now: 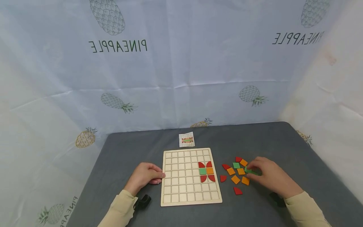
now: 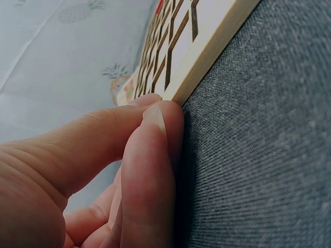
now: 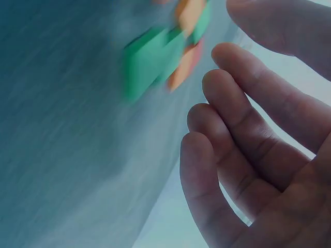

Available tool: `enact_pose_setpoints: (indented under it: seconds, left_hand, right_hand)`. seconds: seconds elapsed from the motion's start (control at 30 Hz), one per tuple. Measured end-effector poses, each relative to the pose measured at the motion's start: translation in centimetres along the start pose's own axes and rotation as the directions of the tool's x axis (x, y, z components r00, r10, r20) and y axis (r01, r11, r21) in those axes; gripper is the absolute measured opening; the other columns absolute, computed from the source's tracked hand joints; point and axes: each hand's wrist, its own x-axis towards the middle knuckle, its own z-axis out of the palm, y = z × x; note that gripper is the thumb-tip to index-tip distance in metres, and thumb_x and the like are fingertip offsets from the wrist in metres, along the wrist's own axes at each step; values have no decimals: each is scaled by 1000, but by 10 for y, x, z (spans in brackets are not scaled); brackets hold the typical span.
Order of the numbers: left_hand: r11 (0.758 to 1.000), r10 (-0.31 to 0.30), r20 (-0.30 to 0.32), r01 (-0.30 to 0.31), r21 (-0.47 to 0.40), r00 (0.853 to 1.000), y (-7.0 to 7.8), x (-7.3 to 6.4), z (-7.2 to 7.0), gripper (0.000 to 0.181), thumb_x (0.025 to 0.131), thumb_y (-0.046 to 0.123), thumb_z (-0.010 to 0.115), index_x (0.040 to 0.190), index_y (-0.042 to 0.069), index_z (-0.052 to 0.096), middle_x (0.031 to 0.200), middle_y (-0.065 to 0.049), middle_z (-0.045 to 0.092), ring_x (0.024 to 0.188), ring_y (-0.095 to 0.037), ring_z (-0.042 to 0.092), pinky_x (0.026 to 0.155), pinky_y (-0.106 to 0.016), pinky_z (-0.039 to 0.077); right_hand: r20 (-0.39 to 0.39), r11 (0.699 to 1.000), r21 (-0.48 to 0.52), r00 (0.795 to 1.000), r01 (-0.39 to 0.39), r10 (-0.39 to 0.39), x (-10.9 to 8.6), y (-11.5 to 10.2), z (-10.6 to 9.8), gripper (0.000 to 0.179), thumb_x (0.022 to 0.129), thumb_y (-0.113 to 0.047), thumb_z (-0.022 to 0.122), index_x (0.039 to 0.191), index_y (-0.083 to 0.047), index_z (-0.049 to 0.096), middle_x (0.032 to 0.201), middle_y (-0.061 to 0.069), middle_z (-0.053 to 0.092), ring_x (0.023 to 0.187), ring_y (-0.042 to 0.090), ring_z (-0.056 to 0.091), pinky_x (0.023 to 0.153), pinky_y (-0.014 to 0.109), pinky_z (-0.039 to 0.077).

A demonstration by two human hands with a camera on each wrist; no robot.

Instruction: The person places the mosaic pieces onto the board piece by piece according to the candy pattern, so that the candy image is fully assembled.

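A pale wooden grid board lies on the dark table. At its left edge, my left hand pinches the rim between thumb and index finger; the left wrist view shows the contact close up. Toward the board's right side sit a green square, an orange square and several red quarter-round pieces. My right hand hovers over the right end of the loose pieces, close to green tiles. Its fingers are loosely bent, with a gap between thumb and index finger and nothing held.
Loose orange squares, red quarter-round pieces and a green square lie scattered right of the board. A small printed pattern card lies beyond the board. Fabric with pineapple prints hangs behind the table.
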Motion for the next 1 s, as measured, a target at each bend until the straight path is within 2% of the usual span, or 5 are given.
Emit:
enact_pose_setpoints:
  seconds: [0.13, 0.27, 0.47, 0.67, 1.0]
  left_hand:
    - [1000, 0, -1, 0, 1, 1000, 1, 0, -1, 28, 82, 18, 95, 100, 2, 81, 83, -7, 81, 69, -13, 76, 66, -30, 65]
    - [1000, -2, -2, 2, 3, 1000, 2, -1, -1, 28, 82, 18, 95, 101, 2, 81, 83, -7, 81, 69, -13, 76, 66, -30, 65]
    - [1000, -4, -3, 4, 2, 1000, 1, -1, 0, 29, 82, 18, 96, 102, 2, 81, 83, -7, 81, 70, -13, 76, 66, -30, 65]
    - [1000, -2, -5, 2, 0, 1000, 1, -1, 1, 29, 82, 18, 96, 102, 2, 81, 82, -7, 81, 70, -13, 76, 66, -30, 66]
    - [1000, 9, 3, -9, -6, 1000, 2, -2, 1, 26, 84, 17, 94, 100, 2, 81, 82, -7, 81, 70, -13, 76, 66, -30, 66]
  right_hand:
    - [4, 999, -27, 999, -47, 47, -9, 20, -1, 19, 87, -33, 92, 100, -27, 79, 96, -13, 65, 88, 6, 64, 76, 34, 59]
    - [26, 996, -29, 996, -79, 80, -12, 29, -2, 22, 85, -35, 93, 100, -24, 80, 95, -10, 66, 86, 8, 64, 75, 37, 58]
    - [69, 994, -11, 992, -106, 107, -12, 29, -2, 25, 85, -36, 92, 102, -21, 79, 97, -9, 67, 86, 8, 64, 74, 36, 58]
    - [66, 995, -6, 993, -101, 101, -13, 28, -2, 22, 85, -30, 92, 100, -21, 79, 98, -9, 68, 85, 6, 64, 73, 34, 58]
    - [58, 994, 1, 992, -114, 113, -6, 29, -10, 20, 86, -28, 92, 100, -21, 80, 95, -9, 68, 87, 10, 68, 76, 38, 60]
